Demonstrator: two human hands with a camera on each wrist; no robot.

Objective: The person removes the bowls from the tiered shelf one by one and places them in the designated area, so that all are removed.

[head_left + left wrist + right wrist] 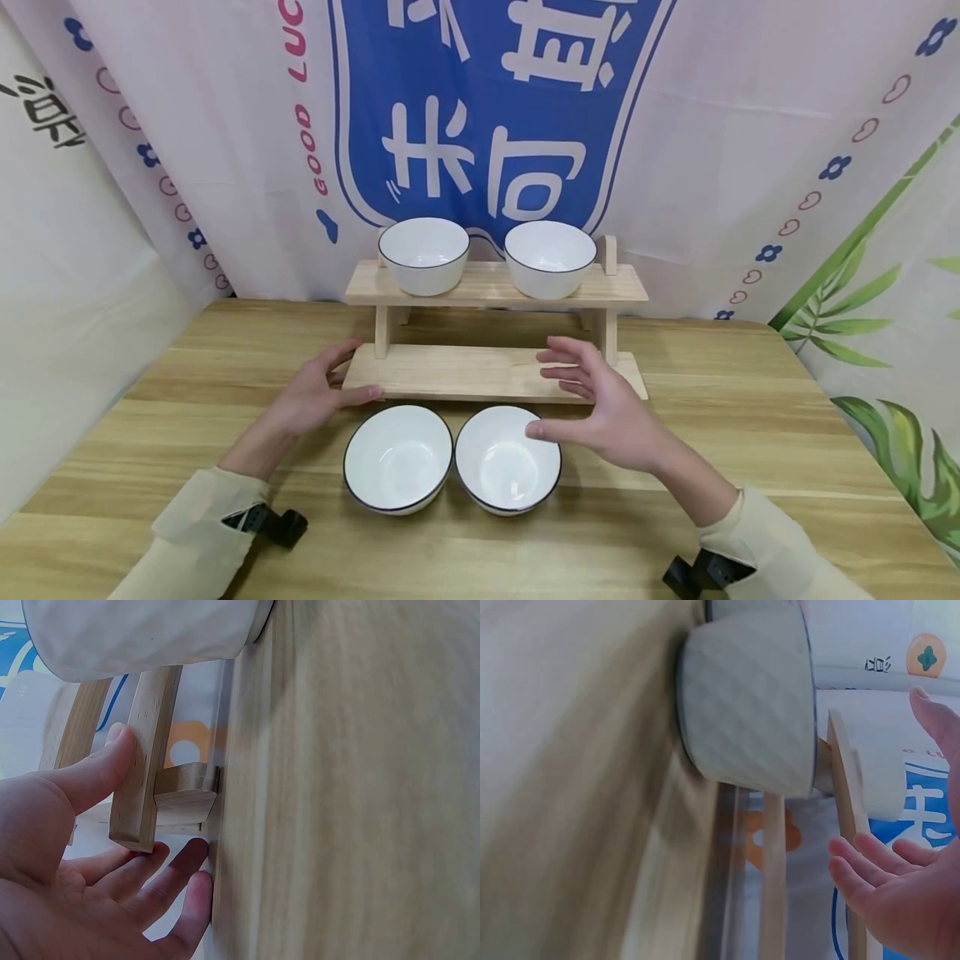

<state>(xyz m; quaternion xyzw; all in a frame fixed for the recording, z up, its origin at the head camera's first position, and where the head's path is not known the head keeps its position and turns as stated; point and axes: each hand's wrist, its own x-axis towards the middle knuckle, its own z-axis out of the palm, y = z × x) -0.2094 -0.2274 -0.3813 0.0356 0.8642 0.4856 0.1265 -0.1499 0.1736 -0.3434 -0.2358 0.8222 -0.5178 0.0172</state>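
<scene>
A two-tier wooden shelf stand stands on the table. My left hand holds the left end of its lower board, thumb at the front edge and fingers round the end; the left wrist view shows the thumb against the wood. My right hand hovers near the board's right part, fingers spread and holding nothing. Below its thumb is the right front white bowl, dark-rimmed; the left front bowl sits beside it. In the right wrist view a bowl shows faceted outer walls.
Two more white bowls, a left one and a right one, sit on the upper board. Behind the wooden table hangs a printed curtain. Each sleeve carries a black wrist camera.
</scene>
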